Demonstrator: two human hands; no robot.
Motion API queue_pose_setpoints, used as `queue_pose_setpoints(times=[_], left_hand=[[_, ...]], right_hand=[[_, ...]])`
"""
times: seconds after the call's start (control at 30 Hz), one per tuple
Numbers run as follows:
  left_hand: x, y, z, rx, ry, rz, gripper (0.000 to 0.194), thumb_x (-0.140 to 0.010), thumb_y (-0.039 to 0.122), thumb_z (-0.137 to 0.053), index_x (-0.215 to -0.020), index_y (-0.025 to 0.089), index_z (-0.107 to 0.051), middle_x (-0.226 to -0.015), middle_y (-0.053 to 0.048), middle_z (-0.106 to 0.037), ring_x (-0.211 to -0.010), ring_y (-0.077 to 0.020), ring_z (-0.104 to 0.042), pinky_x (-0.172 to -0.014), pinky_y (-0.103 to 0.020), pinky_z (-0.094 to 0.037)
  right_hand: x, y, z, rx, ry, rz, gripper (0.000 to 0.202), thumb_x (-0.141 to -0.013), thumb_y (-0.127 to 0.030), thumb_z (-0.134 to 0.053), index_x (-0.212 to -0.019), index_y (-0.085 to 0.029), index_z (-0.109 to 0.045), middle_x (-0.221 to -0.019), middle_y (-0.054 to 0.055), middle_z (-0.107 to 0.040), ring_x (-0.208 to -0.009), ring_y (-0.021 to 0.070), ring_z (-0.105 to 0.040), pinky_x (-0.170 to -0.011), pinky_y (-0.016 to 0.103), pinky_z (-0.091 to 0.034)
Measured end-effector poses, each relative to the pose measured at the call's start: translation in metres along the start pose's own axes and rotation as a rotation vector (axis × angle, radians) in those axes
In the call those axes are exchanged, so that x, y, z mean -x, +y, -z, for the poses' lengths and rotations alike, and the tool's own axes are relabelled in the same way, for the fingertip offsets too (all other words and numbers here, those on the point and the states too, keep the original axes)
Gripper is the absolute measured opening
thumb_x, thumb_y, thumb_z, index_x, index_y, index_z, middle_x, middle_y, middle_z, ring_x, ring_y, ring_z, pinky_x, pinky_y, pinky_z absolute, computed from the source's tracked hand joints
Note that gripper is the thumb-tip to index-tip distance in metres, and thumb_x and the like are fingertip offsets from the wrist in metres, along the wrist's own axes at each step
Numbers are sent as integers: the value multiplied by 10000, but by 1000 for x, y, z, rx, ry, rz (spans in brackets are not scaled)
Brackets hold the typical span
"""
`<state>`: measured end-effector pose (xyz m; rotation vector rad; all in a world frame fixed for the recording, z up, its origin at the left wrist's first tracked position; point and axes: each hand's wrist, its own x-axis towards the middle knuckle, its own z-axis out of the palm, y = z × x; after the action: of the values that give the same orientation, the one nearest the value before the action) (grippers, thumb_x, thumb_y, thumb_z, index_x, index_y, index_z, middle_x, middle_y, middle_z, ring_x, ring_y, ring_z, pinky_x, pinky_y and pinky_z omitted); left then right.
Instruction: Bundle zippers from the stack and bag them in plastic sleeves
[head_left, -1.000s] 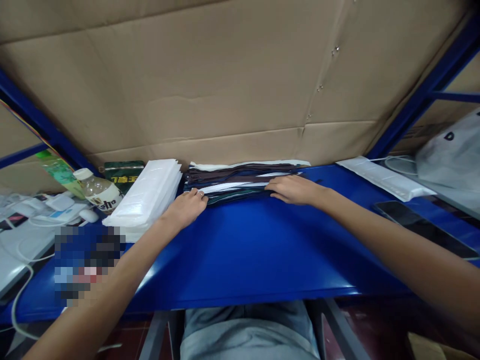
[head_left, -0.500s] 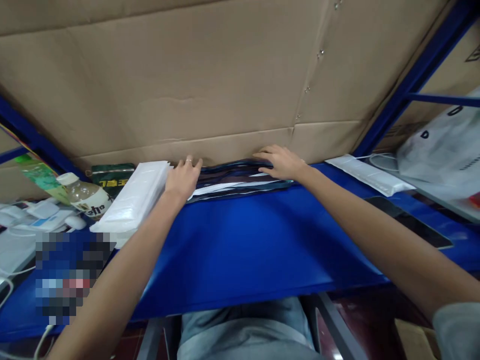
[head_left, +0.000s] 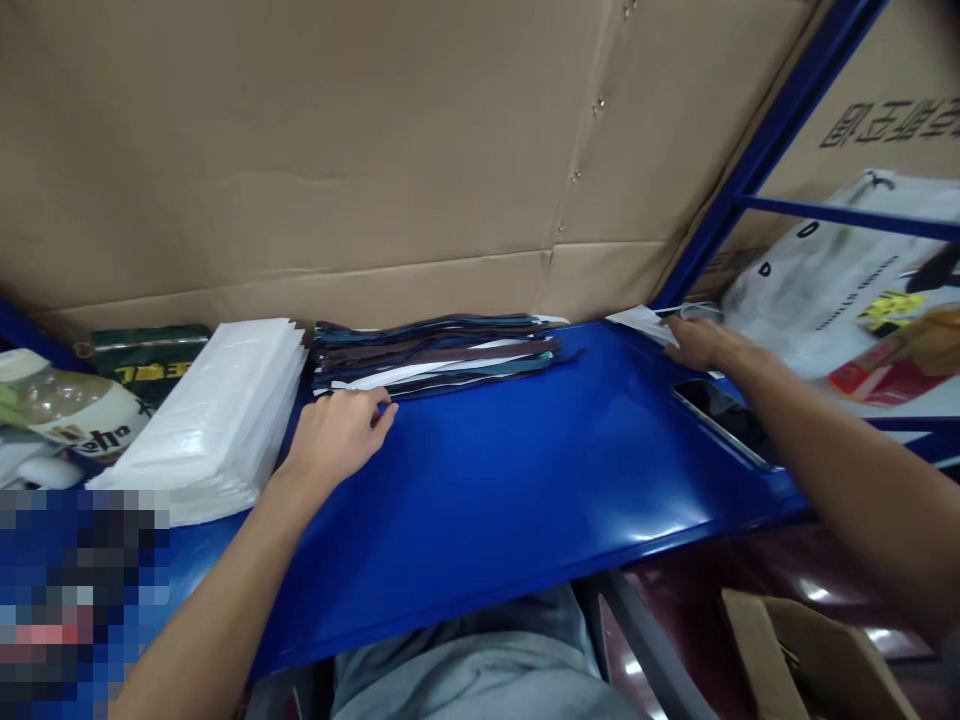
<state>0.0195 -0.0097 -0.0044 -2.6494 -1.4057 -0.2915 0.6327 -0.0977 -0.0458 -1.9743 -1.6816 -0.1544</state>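
Note:
Long, thin fabric-like strips point(head_left: 442, 352) in navy, brown, teal and white lie in a flat bundle along the foot of the cardboard wall. At the bundle's near left corner rests my left hand point(head_left: 337, 430), its fingers loosely bent and the thumb apart, with nothing visible in it. Over on the right side of the table, my right hand point(head_left: 701, 342) has its fingers closed on the end of a flat white packet point(head_left: 641, 322). The fingertips under the packet are hidden. Just nearer than this hand lies a dark phone point(head_left: 727, 420).
Left of the bundle stands a stack of white plastic packets point(head_left: 210, 410), beside a drink bottle point(head_left: 67, 405) and a dark green pouch point(head_left: 150, 355). Blue frame posts point(head_left: 765, 150) and a white bag point(head_left: 817, 270) bound the right. An open carton point(head_left: 810, 650) sits below the blue tabletop point(head_left: 480, 500).
My right hand has left the strips and moved right to the white packet, gripping it. My left hand has come back nearer to me, off the top of the bundle. The view has shifted right.

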Motion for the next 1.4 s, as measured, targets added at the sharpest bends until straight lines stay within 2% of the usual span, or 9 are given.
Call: queue_pose_setpoints(times=[0.2,0.33,0.4,0.5,0.57,0.8,1.03,1.2,1.4], left_hand=[[2,7,-5,241,97,-47,323,-1016,480,-566,-1200,282,-743,-956,-53,-798,-806,-279,-747,-733,-395,-567],[2,33,-8,696,162,-150,694,-942,529,-712,-1557,292,-494,-1458,-85,-651,-1180,-259,-703,-927,-377,-615],[2,44,-10,825,148,-200,794,-917,527,-753,-1601,298,-421,-1581,-91,-550,-1314,-268,-638,-1015,-390,-596],[3,42,-15,817,77,-232,449,-1013,464,-626,-1405,246,-609,-1355,-86,-711,-1152,-255,-710,-957,-393,-602],[2,28,-19,712,82,-164,299,-1049,406,-542,-1247,223,-673,-1145,-77,-773,-990,-251,-739,-855,-386,-598],[-2,-7,-36,607,257,60,464,-1000,354,-597,-1429,206,-498,-1123,-96,-770,-919,-238,-757,-829,-354,-583],[-4,-14,-37,285,283,159,481,-1018,279,-500,-1478,140,-531,-918,-100,-754,-799,-261,-728,-804,-381,-547],[-10,-19,-39,821,451,227,324,-995,274,-551,-1316,228,-538,-775,8,-648,-576,-135,-585,-580,-246,-449],[-11,-14,-37,1073,580,182,176,-937,346,-698,-1021,206,-633,-920,-40,-699,-788,-144,-655,-648,-229,-479]], right_hand=[[6,-28,35,66,-110,-6,466,-890,-376,-641,-1313,-182,-654,-1205,195,-742,-1116,439,-687,-1053,635,-466],[14,-124,35,-111,-363,258,556,-1001,-459,-589,-1519,-257,-556,-1496,94,-637,-1310,314,-627,-1142,435,-480],[18,-184,22,-308,-568,494,629,-1029,-449,-575,-1615,-256,-451,-1607,93,-537,-1419,319,-545,-1190,445,-438],[19,-251,-2,-433,-637,675,628,-1050,-420,-542,-1649,-293,-404,-1651,72,-487,-1475,306,-495,-1220,465,-406],[16,-268,-15,-401,-584,637,679,-1017,-452,-606,-1649,-304,-407,-1616,87,-530,-1424,322,-550,-1177,476,-448],[22,-244,-45,-373,-526,430,470,-887,-445,-771,-1324,-288,-700,-1082,51,-811,-898,273,-767,-749,373,-603],[30,-253,-65,-556,-459,389,299,-864,-403,-789,-1107,-250,-708,-1062,44,-800,-917,279,-764,-786,405,-611],[25,-239,-69,-835,-511,235,312,-835,-406,-838,-1040,-230,-682,-986,51,-797,-897,269,-763,-793,409,-619],[20,-225,-74,-1018,-462,35,399,-773,-464,-908,-982,-202,-691,-887,55,-782,-842,238,-751,-826,425,-636]])
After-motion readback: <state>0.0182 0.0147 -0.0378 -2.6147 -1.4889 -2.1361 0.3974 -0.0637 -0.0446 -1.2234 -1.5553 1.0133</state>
